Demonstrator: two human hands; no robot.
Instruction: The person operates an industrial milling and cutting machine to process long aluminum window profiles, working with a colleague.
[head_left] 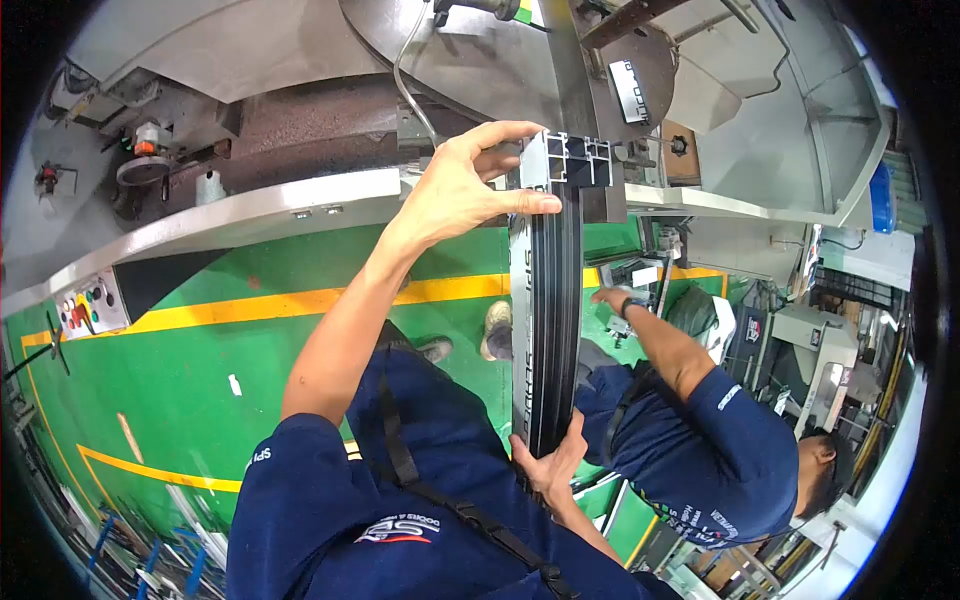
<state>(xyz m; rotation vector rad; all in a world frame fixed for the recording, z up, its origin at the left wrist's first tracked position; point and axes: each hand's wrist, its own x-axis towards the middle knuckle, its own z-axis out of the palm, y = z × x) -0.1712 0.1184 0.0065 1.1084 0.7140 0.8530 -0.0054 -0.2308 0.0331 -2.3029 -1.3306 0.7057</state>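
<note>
A long black window-frame profile (pixel 557 320) runs away from my body, with lettered silver film along its left side. Its hollow, chambered cut end (pixel 570 160) faces up near the machine table. My left hand (pixel 478 180) is closed round that far end, thumb across the top and fingers on the left side. Lower down, close to my chest, my right hand (pixel 556 458) grips the near end, thumb on the left and fingers on the right. The underside of the profile is hidden.
A machine with a dark metal table (pixel 490 70) stands ahead, a control panel (pixel 92 308) at its left. At my right a co-worker (pixel 700 440) reaches forward with one arm. Yellow lines cross the green floor (pixel 200 390). Several profiles lie at lower left.
</note>
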